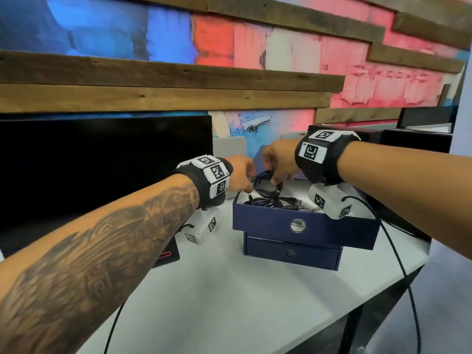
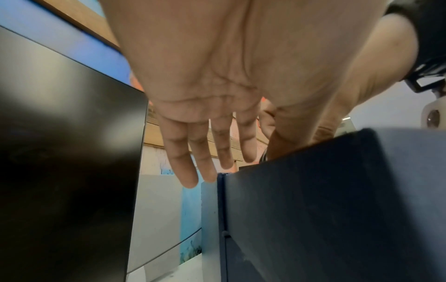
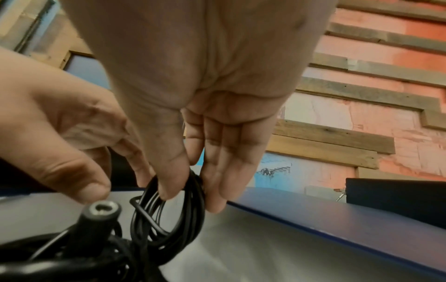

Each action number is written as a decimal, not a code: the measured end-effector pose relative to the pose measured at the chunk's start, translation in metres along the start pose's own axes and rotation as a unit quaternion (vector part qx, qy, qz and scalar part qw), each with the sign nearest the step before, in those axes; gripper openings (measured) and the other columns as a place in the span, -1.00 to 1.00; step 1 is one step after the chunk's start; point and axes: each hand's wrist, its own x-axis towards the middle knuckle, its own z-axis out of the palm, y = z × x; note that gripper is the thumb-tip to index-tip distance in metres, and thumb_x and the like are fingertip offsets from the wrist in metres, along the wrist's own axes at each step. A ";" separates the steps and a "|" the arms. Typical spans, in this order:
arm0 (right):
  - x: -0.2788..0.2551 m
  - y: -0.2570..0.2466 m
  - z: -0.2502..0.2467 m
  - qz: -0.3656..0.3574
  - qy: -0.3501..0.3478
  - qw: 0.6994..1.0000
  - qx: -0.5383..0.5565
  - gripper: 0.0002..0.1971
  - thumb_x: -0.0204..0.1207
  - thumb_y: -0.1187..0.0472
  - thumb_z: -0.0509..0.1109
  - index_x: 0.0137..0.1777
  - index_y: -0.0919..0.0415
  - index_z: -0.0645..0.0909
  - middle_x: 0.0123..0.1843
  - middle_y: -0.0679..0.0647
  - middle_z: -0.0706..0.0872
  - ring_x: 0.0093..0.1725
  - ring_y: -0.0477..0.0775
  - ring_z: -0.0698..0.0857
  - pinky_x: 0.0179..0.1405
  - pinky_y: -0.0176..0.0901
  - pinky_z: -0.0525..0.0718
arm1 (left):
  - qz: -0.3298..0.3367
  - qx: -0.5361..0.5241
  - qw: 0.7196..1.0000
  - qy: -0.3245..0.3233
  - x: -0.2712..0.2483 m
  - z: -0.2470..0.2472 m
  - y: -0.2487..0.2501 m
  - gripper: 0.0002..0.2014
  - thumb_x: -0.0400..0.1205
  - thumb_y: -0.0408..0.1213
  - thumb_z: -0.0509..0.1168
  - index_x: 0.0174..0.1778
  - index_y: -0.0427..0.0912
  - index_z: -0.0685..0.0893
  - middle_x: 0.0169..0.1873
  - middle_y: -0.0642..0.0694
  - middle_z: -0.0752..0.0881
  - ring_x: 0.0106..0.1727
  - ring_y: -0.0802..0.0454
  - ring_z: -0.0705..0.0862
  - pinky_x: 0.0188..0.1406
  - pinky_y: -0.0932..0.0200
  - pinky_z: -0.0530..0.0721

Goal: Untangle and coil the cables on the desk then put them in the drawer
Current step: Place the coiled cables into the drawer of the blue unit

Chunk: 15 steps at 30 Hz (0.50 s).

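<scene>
Head view, near to far: white desk is carrying a navy two-drawer box, lower drawer sitting closed, upper drawer sitting pulled out toward the camera. Black coiled cables are lying inside the open drawer, plug ends pointing right. Both hands are working just above it. Right hand is pinching a coiled black cable at its top loop, thumb on one side and fingers on the other, coil hanging upright with its lower part reaching the pile in the drawer. Left hand is sitting at the drawer's left rear corner, thumb and forefinger reaching in beside the coil; cannot tell whether they are actually gripping it. Left wrist view is showing the other fingers extending straight and relaxed, hanging outside the drawer's dark side wall. Right wrist view is showing a barrel connector sticking up from the pile next to the held coil. Black monitor is standing left of the box, painted wood-slat wall running behind everything.
</scene>
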 end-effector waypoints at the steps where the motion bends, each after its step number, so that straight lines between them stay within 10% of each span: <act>1: 0.001 -0.001 0.000 0.000 -0.007 1.000 -0.001 -0.71 0.42 0.23 0.66 -0.10 0.06 0.56 -0.10 0.16 0.84 -0.41 -0.03 0.74 -0.41 -0.24 0.67 | 0.000 0.006 1.000 -0.004 0.001 0.001 0.000 -0.58 0.59 -0.19 0.48 0.36 -0.09 0.62 0.33 -0.06 0.66 0.30 -0.09 0.64 0.27 0.09 0.61; 10: 0.009 -0.005 0.000 0.006 0.010 1.000 0.008 -0.79 0.46 0.19 0.64 -0.13 0.10 0.61 -0.21 0.08 0.83 -0.39 -0.04 0.77 -0.31 -0.21 0.76 | -0.010 0.002 1.000 -0.006 0.003 0.008 -0.003 -0.55 0.59 -0.21 0.48 0.39 -0.12 0.58 0.34 -0.10 0.66 0.32 -0.11 0.64 0.31 0.03 0.63; 15: 0.008 -0.009 0.001 0.009 -0.020 0.999 -0.035 -0.68 0.51 0.03 0.57 0.20 0.13 0.72 0.05 0.08 0.84 -0.08 0.07 0.83 0.12 0.02 0.81 | 0.003 -0.001 1.000 0.008 0.001 0.005 -0.001 -0.50 0.61 -0.19 0.44 0.47 -0.10 0.51 0.38 -0.08 0.62 0.32 -0.09 0.63 0.17 0.12 0.57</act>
